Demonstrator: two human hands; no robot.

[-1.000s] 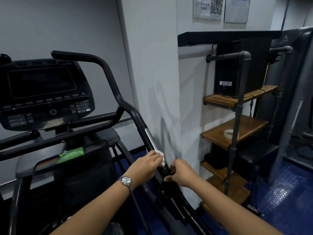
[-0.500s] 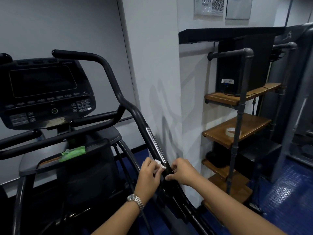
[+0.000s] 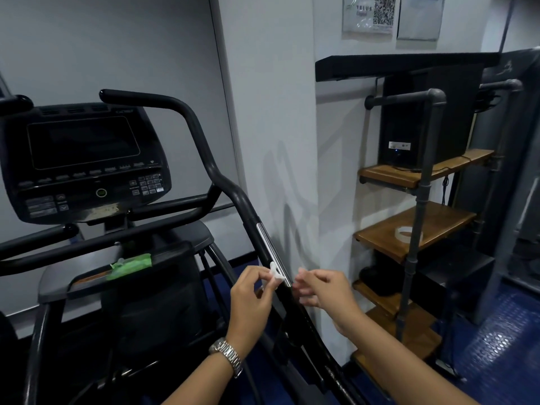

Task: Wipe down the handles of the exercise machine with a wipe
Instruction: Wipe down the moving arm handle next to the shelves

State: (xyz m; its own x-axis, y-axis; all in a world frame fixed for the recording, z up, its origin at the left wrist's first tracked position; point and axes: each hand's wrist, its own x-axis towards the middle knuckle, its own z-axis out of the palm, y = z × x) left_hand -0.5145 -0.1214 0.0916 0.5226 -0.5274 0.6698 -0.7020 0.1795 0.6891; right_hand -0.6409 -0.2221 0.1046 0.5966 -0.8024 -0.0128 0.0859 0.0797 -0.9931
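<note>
The exercise machine's right handle (image 3: 233, 197) is a black bar that curves down from the console to a chrome grip strip (image 3: 270, 248). My left hand (image 3: 252, 299), with a metal watch on its wrist, pinches a small white wipe (image 3: 274, 275) against the lower end of that chrome strip. Just right of the bar is my right hand (image 3: 323, 290), off the handle, fingers spread and holding nothing. The left handle (image 3: 14, 102) shows only at the frame's left edge.
The dark console (image 3: 84, 159) faces me, and a green wipe pack (image 3: 130, 266) lies on the tray below it. A white wall corner stands close behind the handle. A pipe-and-wood shelf (image 3: 415, 232) holds a black speaker and a tape roll at right. Blue floor below.
My right hand has let go of the bar and opened. My left hand turned upright and now holds the wipe by its fingertips at the strip's lower end.
</note>
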